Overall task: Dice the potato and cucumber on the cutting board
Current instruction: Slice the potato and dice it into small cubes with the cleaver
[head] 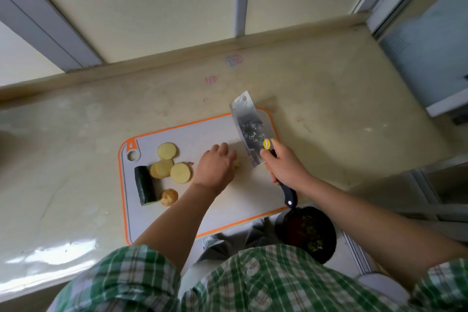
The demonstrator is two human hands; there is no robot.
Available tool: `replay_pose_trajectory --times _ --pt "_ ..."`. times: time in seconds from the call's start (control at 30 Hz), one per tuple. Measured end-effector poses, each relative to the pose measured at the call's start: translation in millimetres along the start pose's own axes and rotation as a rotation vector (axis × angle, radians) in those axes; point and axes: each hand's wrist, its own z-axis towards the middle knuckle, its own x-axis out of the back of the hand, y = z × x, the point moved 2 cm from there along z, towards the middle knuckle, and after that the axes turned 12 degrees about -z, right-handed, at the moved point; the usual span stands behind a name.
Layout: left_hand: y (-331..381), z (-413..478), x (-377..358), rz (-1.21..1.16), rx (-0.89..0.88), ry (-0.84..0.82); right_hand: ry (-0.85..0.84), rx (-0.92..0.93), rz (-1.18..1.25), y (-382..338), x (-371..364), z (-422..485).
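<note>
A grey cutting board (202,215) with an orange rim is lying on the beige counter (76,134). At the board's left end a dark green cucumber piece (144,185) is lying on its side, its cut end facing the person. Just right of it 4 pale round potato slices (180,172) are lying flat, 2 of them overlapping, and a skin-covered potato end (169,197) is sitting near the cucumber's near end.

Toward the board's middle the left grip (215,167), a bare hand, is pressing palm-down on a potato chunk (235,163). Its fingers are bending down over the chunk and hiding most of it, so only a yellowish edge is showing at the hand's right side.

Right of that chunk a cleaver (249,132) is standing over the board with its broad blade tilted and its edge facing the left grip; whether the edge is touching the board cannot be told. The right grip (283,167) is wrapping tightly around the cleaver's black handle, the handle's end sticking out below the hand.

Below the counter's near edge a black bowl (326,248) is holding green and yellow scraps.
</note>
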Motion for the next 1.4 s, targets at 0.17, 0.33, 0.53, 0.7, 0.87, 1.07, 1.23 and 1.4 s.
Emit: replay_pose_trajectory --times 0.17,0.33,0.53,0.7,0.87,1.07,1.23,1.4 --pt "-7.7 -0.4 -2.7 -0.126 0.306 0.170 0.020 0.052 -0.145 -8.0 -2.9 4.0" --pt "-22.3 -13.2 -1.8 -0.239 0.195 0.188 0.011 0.094 -0.420 -3.3 -11.9 8.9" --pt "-33.4 -20.7 -3.1 -0.195 0.140 0.132 0.016 0.116 -0.495 -0.6 -19.0 8.7" --pt "-30.9 -15.0 -2.9 -0.214 0.172 0.139 -0.004 0.142 -0.575 -3.0 -22.9 6.3" --pt "-28.4 -14.9 -4.9 -0.235 0.178 0.155 -0.008 0.181 -0.620 -3.5 -28.8 0.3" --pt "-29.1 -13.1 -1.1 -0.356 0.213 0.246 0.025 0.206 -0.646 -4.8 -31.1 -5.3" --pt "-35.0 -9.4 2.9 -0.448 0.218 0.282 0.042 0.189 -0.616 -5.5 -28.7 -5.2" --pt "-38.8 -11.5 5.2 -0.419 0.154 0.268 0.073 0.172 -0.615 -8.1 -32.9 -6.0"
